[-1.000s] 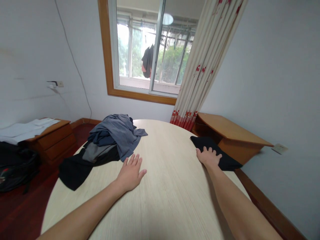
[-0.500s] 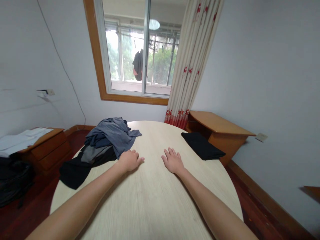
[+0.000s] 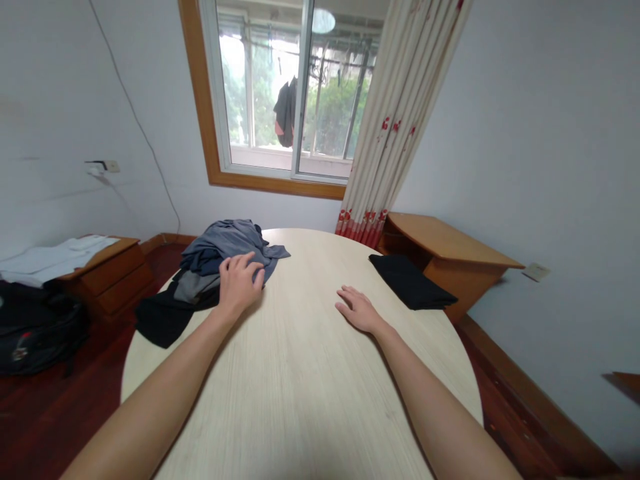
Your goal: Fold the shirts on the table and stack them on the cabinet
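My left hand (image 3: pixel 241 283) is over the near right side of a heap of clothes, fingers spread and slightly bent, with nothing gripped. On top of the heap lies a crumpled grey-blue garment (image 3: pixel 227 240). Below it show a grey cloth (image 3: pixel 195 287) and a black cloth (image 3: pixel 163 320) that reaches toward the table's left edge. My right hand (image 3: pixel 359 310) is at the middle of the round table (image 3: pixel 300 387), palm down, fingers stretched out and holding nothing. Beyond it to the right, a folded black garment (image 3: pixel 413 283) lies flat near the table's edge.
Behind the table's right side stands a wooden desk (image 3: pixel 450 240). A low wooden cabinet (image 3: pixel 115 280) with papers (image 3: pixel 60 257) is at the left, beside a black backpack (image 3: pixel 37 327) on the floor. A flowered curtain (image 3: pixel 400 133) hangs by the window (image 3: pixel 285 100).
My left hand has lifted and moved from the table up and left to the clothes heap. My right hand has shifted slightly right. The whole view has tilted down a little.
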Tool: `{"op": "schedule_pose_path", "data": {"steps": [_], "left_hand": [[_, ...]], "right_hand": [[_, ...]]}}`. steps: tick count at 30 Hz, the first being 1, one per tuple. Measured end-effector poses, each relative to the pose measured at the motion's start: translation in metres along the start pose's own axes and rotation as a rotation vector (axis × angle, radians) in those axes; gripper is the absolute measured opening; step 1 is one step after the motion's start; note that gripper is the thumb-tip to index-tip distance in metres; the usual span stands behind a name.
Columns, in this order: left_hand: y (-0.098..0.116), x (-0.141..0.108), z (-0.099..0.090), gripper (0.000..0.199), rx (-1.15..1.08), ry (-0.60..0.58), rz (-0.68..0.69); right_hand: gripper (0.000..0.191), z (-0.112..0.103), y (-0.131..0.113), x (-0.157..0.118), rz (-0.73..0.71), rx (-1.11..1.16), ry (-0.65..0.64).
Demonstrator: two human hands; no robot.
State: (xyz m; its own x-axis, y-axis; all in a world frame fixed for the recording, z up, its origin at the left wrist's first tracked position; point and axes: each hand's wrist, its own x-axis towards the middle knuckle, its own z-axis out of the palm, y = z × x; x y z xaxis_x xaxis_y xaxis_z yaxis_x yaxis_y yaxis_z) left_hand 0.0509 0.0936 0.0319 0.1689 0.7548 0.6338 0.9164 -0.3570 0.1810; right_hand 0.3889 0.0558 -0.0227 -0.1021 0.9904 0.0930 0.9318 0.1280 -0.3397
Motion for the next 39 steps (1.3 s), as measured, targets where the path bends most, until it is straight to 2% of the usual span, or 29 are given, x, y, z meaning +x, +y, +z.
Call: {"op": "schedule_pose_path", "data": {"steps": [2,4,10,13,16,20,24,29,31,33,36,39], "left_hand": [[-0.013,-0.001,0.001,0.032,0.096,0.027,-0.076],[-0.024,-0.002,0.005,0.034,0.179,-0.01,-0.111],[-0.04,0.0,0.016,0.047,0.227,-0.075,-0.087],[-0.045,0.004,0.019,0.042,0.229,-0.113,-0.125],[-0.046,0.007,0.02,0.033,0.19,-0.113,-0.147],[-0.038,0.006,0.016,0.029,0.111,-0.028,-0.16],[-0.023,0.004,0.007,0.025,-0.108,0.058,-0.135],[0.009,-0.002,-0.008,0.018,-0.442,0.185,0.044],[0.025,-0.008,-0.015,0.016,-0.524,0.18,0.132],[0.044,-0.015,-0.02,0.017,-0.617,0.151,0.275],[0.073,-0.032,-0.024,0.019,-0.756,0.017,0.57],[0.102,-0.054,-0.022,0.018,-0.774,-0.23,0.856]], "right_hand": [[0.056,0.001,0.0,-0.001,-0.005,-0.005,0.0],[0.056,0.001,0.0,-0.001,-0.002,-0.008,-0.002],[0.056,0.001,-0.001,-0.001,0.004,-0.01,0.0],[0.055,0.0,-0.001,-0.001,-0.003,-0.015,0.006],[0.056,0.001,-0.001,-0.001,-0.008,-0.015,0.005],[0.055,0.001,-0.001,-0.001,-0.003,-0.01,-0.002],[0.055,0.0,-0.002,-0.001,-0.003,-0.009,0.0],[0.058,0.002,-0.004,-0.001,-0.061,0.135,0.091],[0.063,0.005,-0.005,0.001,-0.081,0.306,0.133],[0.066,0.008,-0.008,0.002,-0.091,0.499,0.156],[0.07,0.012,-0.016,0.004,-0.106,0.758,0.154],[0.072,0.013,-0.028,0.0,-0.118,0.983,0.051]]}}
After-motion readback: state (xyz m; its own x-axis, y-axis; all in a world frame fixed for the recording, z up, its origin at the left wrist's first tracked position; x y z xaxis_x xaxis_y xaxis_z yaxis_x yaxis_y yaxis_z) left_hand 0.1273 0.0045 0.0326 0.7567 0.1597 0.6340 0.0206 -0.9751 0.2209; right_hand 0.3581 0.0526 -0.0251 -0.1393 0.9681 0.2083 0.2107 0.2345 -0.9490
